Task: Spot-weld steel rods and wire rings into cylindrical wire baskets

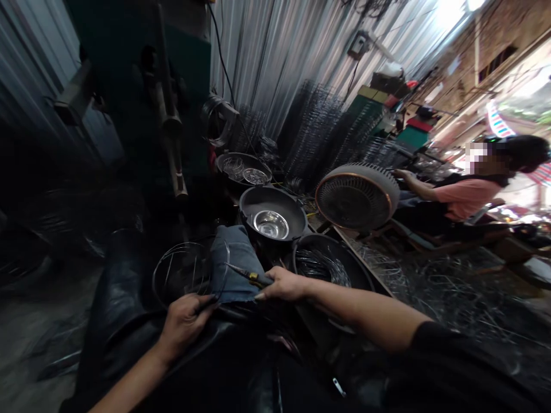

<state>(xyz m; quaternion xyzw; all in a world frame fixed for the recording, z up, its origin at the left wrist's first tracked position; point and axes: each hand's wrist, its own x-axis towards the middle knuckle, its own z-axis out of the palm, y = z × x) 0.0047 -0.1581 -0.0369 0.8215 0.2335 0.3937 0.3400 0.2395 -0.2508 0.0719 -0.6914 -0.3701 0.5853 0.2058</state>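
My right hand is closed around a thin tool with a yellow-and-black handle, its metal tip pointing left over a blue denim cloth. My left hand pinches the near rim of a round wire frame that lies against the cloth on a dark, shiny surface. Both forearms reach in from the bottom of the head view.
Behind the cloth sits a dark pan holding a steel bowl, another pan farther back, and a basin of wire coils to the right. A round fan stands beyond. A person in a pink shirt sits at right.
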